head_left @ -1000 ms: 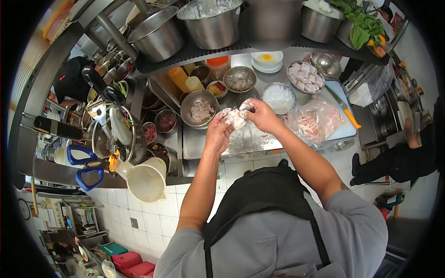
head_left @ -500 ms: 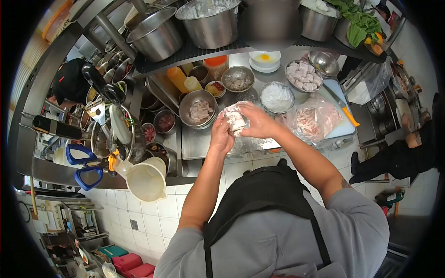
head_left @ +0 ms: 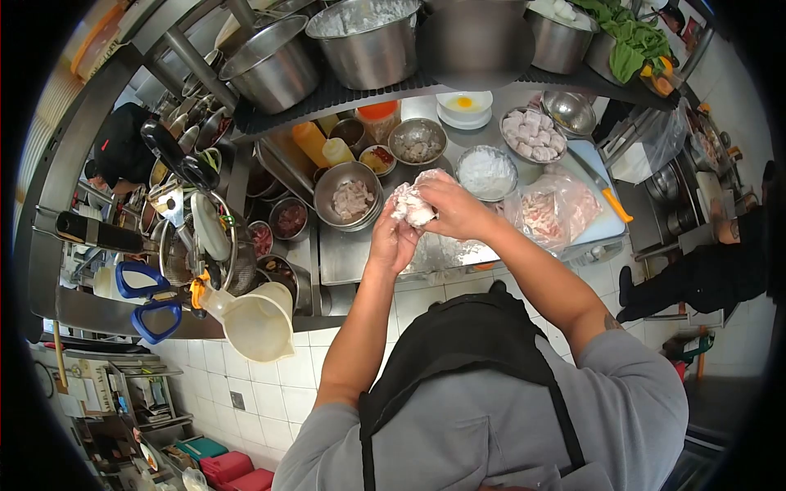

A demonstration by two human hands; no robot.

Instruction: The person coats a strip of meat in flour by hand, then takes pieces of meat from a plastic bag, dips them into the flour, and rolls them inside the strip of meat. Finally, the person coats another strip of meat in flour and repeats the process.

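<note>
Both my hands close around a flour-dusted lump of raw meat [head_left: 416, 211], held above the front of the steel counter. My left hand [head_left: 395, 243] cups it from the left and below. My right hand [head_left: 455, 210] wraps over it from the right, its fingers partly hiding it. Just left is a steel bowl [head_left: 326, 196] with pale meat pieces in it. To the right stands a bowl of white flour [head_left: 486, 176]. Behind that, a steel bowl holds several white-coated meat balls [head_left: 534, 135]. A clear plastic bag of sliced raw meat [head_left: 544, 214] lies on the right.
A knife with an orange handle [head_left: 616, 204] rests on the white cutting board [head_left: 604, 222]. Squeeze bottles [head_left: 311, 142] and small bowls stand behind. Overhead, a shelf [head_left: 344, 105] carries steel pots. Hanging utensils and a plastic jug [head_left: 260, 321] are at left. Another person [head_left: 700, 278] stands right.
My right hand has closed further over the floured meat, which now looks more bunched and rounded. My left hand stays under it. The view has shifted slightly.
</note>
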